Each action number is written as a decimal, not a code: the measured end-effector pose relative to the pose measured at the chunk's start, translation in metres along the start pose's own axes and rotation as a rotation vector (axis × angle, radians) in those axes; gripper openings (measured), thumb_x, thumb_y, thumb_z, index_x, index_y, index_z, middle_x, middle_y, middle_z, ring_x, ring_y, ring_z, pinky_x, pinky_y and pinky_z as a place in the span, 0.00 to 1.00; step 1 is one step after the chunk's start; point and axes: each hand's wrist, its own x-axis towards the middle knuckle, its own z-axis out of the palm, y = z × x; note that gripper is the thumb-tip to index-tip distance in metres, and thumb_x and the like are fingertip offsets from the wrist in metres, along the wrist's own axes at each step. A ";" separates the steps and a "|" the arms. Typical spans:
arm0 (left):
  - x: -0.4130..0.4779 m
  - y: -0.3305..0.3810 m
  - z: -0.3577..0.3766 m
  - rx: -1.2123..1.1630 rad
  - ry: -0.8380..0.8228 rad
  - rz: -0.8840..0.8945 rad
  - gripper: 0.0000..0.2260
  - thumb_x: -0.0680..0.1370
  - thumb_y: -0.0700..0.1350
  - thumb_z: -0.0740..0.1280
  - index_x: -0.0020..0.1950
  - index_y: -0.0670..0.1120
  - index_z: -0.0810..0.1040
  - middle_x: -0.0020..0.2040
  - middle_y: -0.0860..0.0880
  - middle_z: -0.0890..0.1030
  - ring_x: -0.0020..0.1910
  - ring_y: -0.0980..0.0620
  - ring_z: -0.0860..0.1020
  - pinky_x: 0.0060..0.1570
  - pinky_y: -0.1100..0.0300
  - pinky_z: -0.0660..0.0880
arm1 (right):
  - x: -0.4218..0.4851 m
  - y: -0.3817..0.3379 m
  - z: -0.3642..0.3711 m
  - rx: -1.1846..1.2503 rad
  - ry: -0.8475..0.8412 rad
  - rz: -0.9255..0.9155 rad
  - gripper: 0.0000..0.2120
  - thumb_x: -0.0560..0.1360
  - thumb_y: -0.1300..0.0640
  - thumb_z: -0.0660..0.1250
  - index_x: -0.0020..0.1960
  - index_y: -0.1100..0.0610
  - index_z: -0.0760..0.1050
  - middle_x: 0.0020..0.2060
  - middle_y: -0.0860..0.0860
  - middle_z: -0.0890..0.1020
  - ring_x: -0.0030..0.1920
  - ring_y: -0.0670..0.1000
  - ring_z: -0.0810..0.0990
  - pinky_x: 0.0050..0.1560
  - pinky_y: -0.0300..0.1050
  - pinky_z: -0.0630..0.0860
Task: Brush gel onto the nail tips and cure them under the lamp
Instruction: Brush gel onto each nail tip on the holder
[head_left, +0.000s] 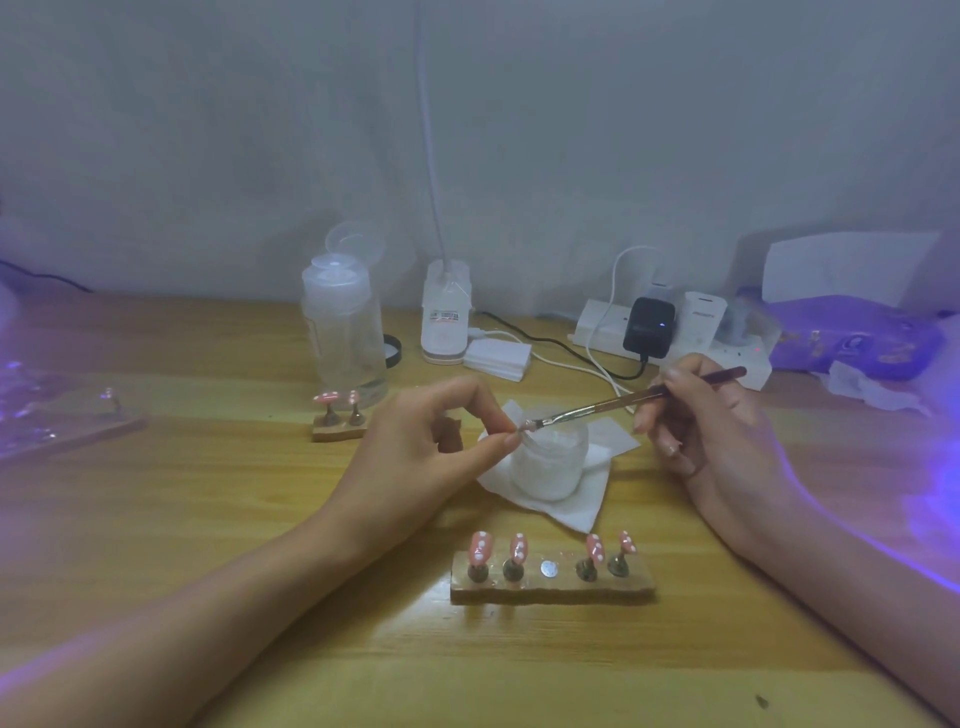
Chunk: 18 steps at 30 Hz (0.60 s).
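Note:
My left hand (431, 447) pinches a small pink nail tip (525, 429) between thumb and forefinger, just above a white jar (550, 462). My right hand (696, 415) grips a thin brush (618, 402) whose bristles touch that nail tip. The jar stands on a white wipe (582, 509). In front of it a wooden holder (550, 584) carries several pink nail tips with white dots on small stands, with one bare metal spot (548, 568) in its middle. A second small holder (338, 430) with two pink tips stands behind my left hand.
A clear pump bottle (343, 327), a white device (445, 317), a stack of white pads (497, 358) and a power strip (675, 332) with a black charger line the back of the wooden table (208, 493). Purple light glows at the right and left edges. A purple pack (852, 332) lies far right.

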 end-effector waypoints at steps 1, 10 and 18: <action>0.000 0.000 0.000 0.003 0.001 0.001 0.05 0.75 0.45 0.75 0.41 0.50 0.81 0.42 0.55 0.82 0.25 0.59 0.69 0.30 0.70 0.65 | 0.000 -0.001 0.000 0.014 0.013 0.000 0.11 0.79 0.55 0.63 0.37 0.50 0.71 0.28 0.53 0.80 0.23 0.45 0.69 0.22 0.34 0.62; 0.000 0.000 0.000 -0.002 -0.002 0.008 0.05 0.75 0.43 0.75 0.41 0.49 0.81 0.41 0.56 0.82 0.25 0.59 0.67 0.30 0.69 0.65 | -0.002 -0.002 0.001 0.014 0.027 0.005 0.13 0.80 0.55 0.61 0.37 0.49 0.71 0.28 0.53 0.80 0.22 0.46 0.66 0.26 0.41 0.55; 0.000 0.000 0.000 0.019 0.001 0.021 0.05 0.75 0.42 0.75 0.41 0.48 0.81 0.41 0.57 0.82 0.25 0.59 0.67 0.30 0.70 0.65 | -0.001 -0.001 0.000 0.015 0.002 -0.004 0.09 0.77 0.52 0.64 0.38 0.50 0.71 0.29 0.53 0.80 0.23 0.46 0.67 0.25 0.39 0.57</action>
